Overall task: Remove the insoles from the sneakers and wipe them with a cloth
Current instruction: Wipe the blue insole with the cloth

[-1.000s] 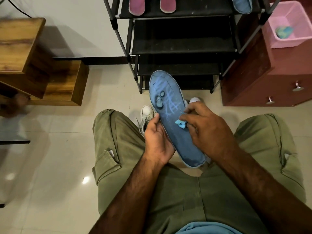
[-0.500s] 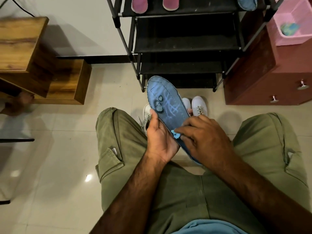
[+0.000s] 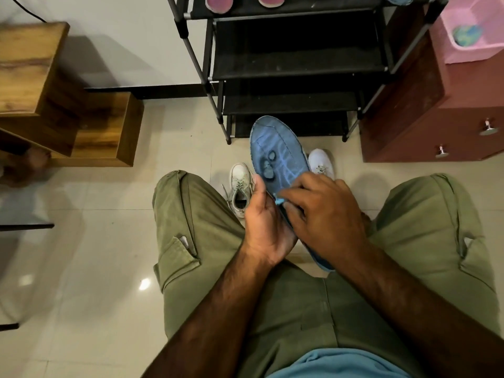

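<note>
Mostly blue insole (image 3: 282, 152), pale streaks

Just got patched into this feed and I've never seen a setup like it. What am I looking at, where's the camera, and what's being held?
No machine here: these are a person's bare hands, filmed by one camera worn on the head, looking down past their knees. The left hand grips a blue insole by its edge. The right hand pinches a small blue cloth against it. On the tiled floor below stand two white sneakers. Behind is a black shoe rack with more insoles on top.
</note>
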Available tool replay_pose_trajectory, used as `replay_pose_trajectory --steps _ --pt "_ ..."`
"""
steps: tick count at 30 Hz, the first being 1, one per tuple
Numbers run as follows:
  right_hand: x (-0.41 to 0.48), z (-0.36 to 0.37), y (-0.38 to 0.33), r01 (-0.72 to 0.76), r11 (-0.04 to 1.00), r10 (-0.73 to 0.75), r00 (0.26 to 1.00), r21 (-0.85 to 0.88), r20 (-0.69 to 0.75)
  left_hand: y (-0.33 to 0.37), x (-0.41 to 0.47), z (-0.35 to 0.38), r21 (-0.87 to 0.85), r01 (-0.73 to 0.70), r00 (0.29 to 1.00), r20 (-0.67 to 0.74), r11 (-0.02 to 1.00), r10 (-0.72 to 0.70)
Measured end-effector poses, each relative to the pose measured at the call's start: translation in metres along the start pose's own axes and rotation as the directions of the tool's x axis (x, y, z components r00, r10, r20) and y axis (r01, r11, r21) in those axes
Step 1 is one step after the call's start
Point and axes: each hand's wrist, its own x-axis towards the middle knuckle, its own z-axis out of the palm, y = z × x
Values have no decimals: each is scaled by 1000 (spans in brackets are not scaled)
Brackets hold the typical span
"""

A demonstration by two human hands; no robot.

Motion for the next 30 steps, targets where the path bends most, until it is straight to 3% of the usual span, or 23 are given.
replay_pose_trajectory --steps 3,8,13,30 --pt "18 0 -5 -55 998 56 998 7 -35 -1 -2 1 26 -20 1000 7 999 20" --pt "-6 -1 -7 23 1000 -23 1000 -18 10 2 -2 0 9 1 1000 -25 1000 -1" --pt "23 -1 -7 -66 997 66 998 -36 -24 -3 -3 0 26 -19 1000 -13 999 19" --pt "-2 1 -10 -68 997 68 998 -29 -14 -1 1 -4 11 -18 998 -60 1000 19"
